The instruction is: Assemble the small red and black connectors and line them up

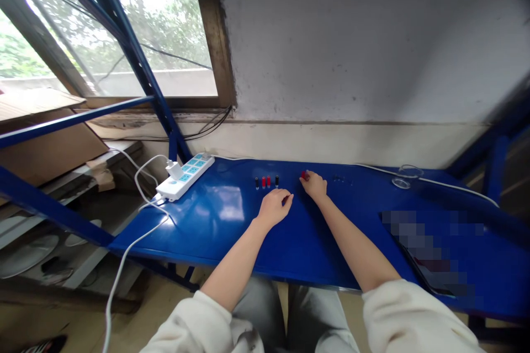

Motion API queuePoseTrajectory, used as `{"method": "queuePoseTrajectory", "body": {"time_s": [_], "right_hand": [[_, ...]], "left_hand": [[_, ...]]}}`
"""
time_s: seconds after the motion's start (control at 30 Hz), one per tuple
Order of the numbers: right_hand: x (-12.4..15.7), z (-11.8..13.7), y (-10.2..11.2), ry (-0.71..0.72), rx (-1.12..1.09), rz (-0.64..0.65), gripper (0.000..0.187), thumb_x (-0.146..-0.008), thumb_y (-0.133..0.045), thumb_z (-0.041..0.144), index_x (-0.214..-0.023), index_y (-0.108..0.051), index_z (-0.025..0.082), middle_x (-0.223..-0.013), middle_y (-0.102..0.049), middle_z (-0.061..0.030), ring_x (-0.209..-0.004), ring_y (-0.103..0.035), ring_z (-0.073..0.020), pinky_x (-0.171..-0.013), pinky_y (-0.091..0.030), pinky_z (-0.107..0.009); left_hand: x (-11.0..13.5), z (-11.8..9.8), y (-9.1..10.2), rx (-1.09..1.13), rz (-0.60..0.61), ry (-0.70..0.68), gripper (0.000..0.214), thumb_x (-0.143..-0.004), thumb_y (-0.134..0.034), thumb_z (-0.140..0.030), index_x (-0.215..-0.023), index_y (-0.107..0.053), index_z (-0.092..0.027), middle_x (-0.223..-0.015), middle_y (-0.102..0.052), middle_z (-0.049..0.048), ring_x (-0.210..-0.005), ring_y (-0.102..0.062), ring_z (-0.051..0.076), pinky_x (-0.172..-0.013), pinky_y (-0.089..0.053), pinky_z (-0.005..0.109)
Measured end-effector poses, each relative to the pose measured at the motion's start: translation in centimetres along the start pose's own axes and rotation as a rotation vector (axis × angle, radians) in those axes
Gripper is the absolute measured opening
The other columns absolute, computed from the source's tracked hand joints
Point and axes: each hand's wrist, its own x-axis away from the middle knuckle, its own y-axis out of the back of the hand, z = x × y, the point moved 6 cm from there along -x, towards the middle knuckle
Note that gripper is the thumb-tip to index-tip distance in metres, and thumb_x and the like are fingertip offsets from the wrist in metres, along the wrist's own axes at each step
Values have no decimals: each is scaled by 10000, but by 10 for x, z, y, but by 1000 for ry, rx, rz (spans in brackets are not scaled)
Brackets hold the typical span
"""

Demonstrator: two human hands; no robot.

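My right hand (315, 186) reaches over the blue table, its fingertips closed round a small red cylindrical plug (303, 175). My left hand (275, 207) is nearer to me and further left, fingers curled towards the thumb; whether anything lies in them is hidden. Just beyond it, small plugs stand in a spaced row: a black plug (257, 183) at the left end, two red plugs side by side, the first red plug (264, 182) and the second red plug (269, 181), then another black plug (277, 181). Tiny clear pieces (338, 178) lie right of my right hand.
On the blue table (199, 237), a white power strip (186, 176) lies at the left with a cable hanging off the front. A coiled clear cord (401, 182) lies at the back right. A dark flat object (426, 259), partly blurred out, is at the right. Blue frame posts (141, 60) rise at the left.
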Motion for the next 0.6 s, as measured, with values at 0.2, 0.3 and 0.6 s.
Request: {"method": "queuePoseTrajectory", "body": {"time_s": [0.2, 0.3, 0.6], "right_hand": [[41, 35, 26, 367, -178, -40, 161, -776, -482, 313, -812, -573, 186, -719, -592, -39, -674, -549, -158, -605, -366, -257], [64, 45, 36, 539, -199, -64, 148, -806, -422, 239, -836, -556, 184, -737, -561, -46, -677, -520, -155, -589, -348, -249], [73, 46, 27, 661, -202, 22, 169, -832, -411, 251, -795, -566, 192, -753, -544, -41, -653, -498, -138, -594, -354, -239]], "left_hand": [[1, -7, 9, 128, -81, 26, 489, -824, -406, -254, -1306, -320, -265, -980, -569, 45, -771, -541, 135, -744, -445, 268], [1, -13, 7, 140, -55, -13, 495, -825, -402, -231, -1310, -319, -287, -1079, -541, 49, -864, -543, 144, -780, -446, 269], [-1, 7, -1, 141, -114, 61, 233, -819, -421, -208, -981, -586, -239, -943, -611, 42, -851, -559, 165, -791, -442, 301]]}}
